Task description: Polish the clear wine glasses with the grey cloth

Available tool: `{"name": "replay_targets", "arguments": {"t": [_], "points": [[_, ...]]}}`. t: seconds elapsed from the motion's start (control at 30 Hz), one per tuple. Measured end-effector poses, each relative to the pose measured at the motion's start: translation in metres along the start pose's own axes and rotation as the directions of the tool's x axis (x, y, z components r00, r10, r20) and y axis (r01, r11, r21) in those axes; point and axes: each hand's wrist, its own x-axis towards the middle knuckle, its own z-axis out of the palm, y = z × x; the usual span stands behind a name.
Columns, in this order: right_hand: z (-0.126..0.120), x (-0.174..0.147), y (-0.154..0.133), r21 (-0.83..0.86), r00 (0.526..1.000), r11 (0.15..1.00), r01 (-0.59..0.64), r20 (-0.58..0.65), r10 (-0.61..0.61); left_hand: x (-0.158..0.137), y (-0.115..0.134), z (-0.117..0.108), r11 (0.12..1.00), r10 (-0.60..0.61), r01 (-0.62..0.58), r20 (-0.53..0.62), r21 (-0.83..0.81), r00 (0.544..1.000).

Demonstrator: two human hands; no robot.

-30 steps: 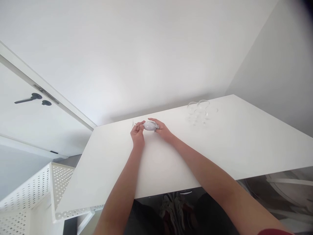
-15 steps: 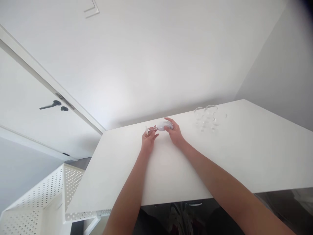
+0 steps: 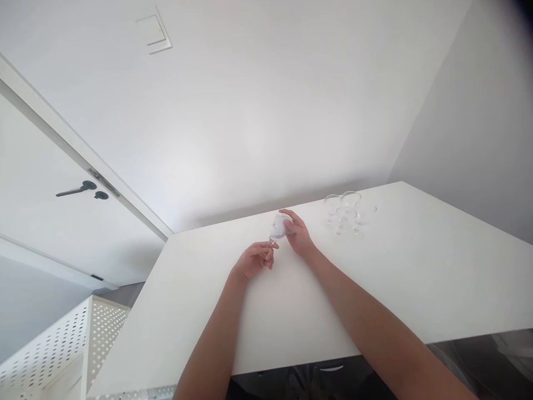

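A clear stemmed glass [image 3: 272, 240] is tilted between my hands above the white tabletop, bowl pointing up and to the right. My left hand [image 3: 257, 260] pinches its stem; the foot is mostly hidden by the fingers. A crumpled white cloth [image 3: 280, 225] shows at the bowl, and whether it lies inside or around the glass is hard to tell. The fingers of my right hand [image 3: 297, 233] are closed on the cloth at the bowl's mouth. Farther right stand several clear stemmed glasses [image 3: 346, 214] in a close group.
The white table [image 3: 200, 289] meets the wall at its far edge. A door with a black handle [image 3: 77, 189] is at the left. Below it stands a white perforated rack [image 3: 62, 339]. A dark glossy surface [image 3: 491, 355] runs along the near edge.
The glass has turned from nearly level to a steeper tilt, its stem end swinging toward me. My left hand has come nearer with the stem; my right hand stays at the bowl.
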Motion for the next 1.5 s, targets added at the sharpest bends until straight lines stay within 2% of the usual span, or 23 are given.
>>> {"name": "replay_targets", "arguments": {"t": [0.07, 0.13, 0.23, 0.33, 0.43, 0.53, 0.67, 0.8, 0.93, 1.0, 1.07, 1.17, 1.2, 1.27, 1.33, 1.4, 1.47, 1.5], "points": [[-0.003, 0.004, 0.003, 0.073, 0.986, 0.997, 0.018, -0.164, -0.006, 0.000, 0.000, 0.003, 0.999, -0.012, 0.009, 0.055, 0.050, 0.998], [-0.007, 0.010, 0.006, 0.110, 0.945, 0.991, 0.077, -0.324, -0.037, 0.001, -0.001, 0.004, 0.998, -0.007, 0.001, 0.093, 0.070, 0.996], [-0.011, 0.015, 0.010, 0.111, 0.904, 0.989, 0.093, -0.427, -0.037, 0.004, -0.001, 0.002, 0.993, 0.110, -0.112, 0.081, 0.020, 0.991], [-0.008, 0.014, 0.013, 0.098, 0.944, 0.995, -0.024, -0.326, 0.055, 0.007, -0.004, 0.001, 0.980, 0.200, -0.201, -0.060, -0.010, 0.978], [0.000, 0.008, 0.014, 0.036, 0.982, 0.994, -0.099, -0.159, 0.104, 0.010, -0.009, 0.005, 0.978, 0.198, -0.186, -0.147, 0.093, 0.969], [0.008, 0.001, 0.010, -0.028, 0.991, 0.990, -0.135, -0.017, 0.135, 0.013, -0.012, 0.011, 0.978, 0.160, -0.140, -0.124, 0.158, 0.979], [0.015, -0.003, -0.001, 0.041, 0.963, 0.971, -0.236, 0.141, 0.228, 0.009, -0.008, 0.012, 0.986, 0.111, -0.101, -0.067, 0.131, 0.992], [0.017, -0.007, -0.005, 0.064, 0.952, 0.973, -0.223, 0.230, 0.203, 0.004, -0.006, 0.009, 0.993, 0.022, -0.023, 0.007, 0.112, 1.000], [0.018, -0.011, -0.001, 0.036, 0.929, 0.972, -0.233, 0.304, 0.211, 0.006, -0.012, 0.009, 0.990, -0.021, 0.018, 0.016, 0.140, 1.000], [0.018, -0.011, 0.001, 0.044, 0.937, 0.974, -0.221, 0.285, 0.200, 0.009, -0.018, 0.010, 0.980, 0.018, -0.015, -0.014, 0.199, 1.000], [0.020, -0.011, 0.003, 0.045, 0.943, 0.973, -0.228, 0.258, 0.209, 0.013, -0.024, 0.011, 0.947, 0.114, -0.076, -0.103, 0.314, 0.988], [0.024, -0.012, 0.007, 0.010, 0.927, 0.958, -0.287, 0.254, 0.275, 0.020, -0.032, 0.012, 0.837, 0.323, -0.130, -0.288, 0.531, 0.901], [0.026, -0.012, 0.008, -0.011, 0.919, 0.953, -0.304, 0.261, 0.296, 0.021, -0.033, 0.012, 0.799, 0.374, -0.127, -0.321, 0.587, 0.870], [0.029, -0.015, 0.010, -0.059, 0.910, 0.947, -0.316, 0.264, 0.320, 0.023, -0.035, 0.013, 0.752, 0.427, -0.122, -0.338, 0.647, 0.839], [0.031, -0.017, 0.011, -0.098, 0.914, 0.946, -0.308, 0.247, 0.323, 0.023, -0.034, 0.015, 0.773, 0.412, -0.140, -0.321, 0.619, 0.853], [0.030, -0.019, 0.007, -0.088, 0.926, 0.954, -0.286, 0.230, 0.299, 0.020, -0.030, 0.017, 0.856, 0.321, -0.169, -0.246, 0.489, 0.914], [0.028, -0.020, 0.000, -0.012, 0.940, 0.969, -0.245, 0.240, 0.241, 0.015, -0.025, 0.019, 0.944, 0.171, -0.140, -0.082, 0.298, 0.982], [0.027, -0.020, -0.003, 0.037, 0.940, 0.972, -0.231, 0.268, 0.213, 0.012, -0.022, 0.018, 0.972, 0.089, -0.092, 0.023, 0.216, 0.996]]}}
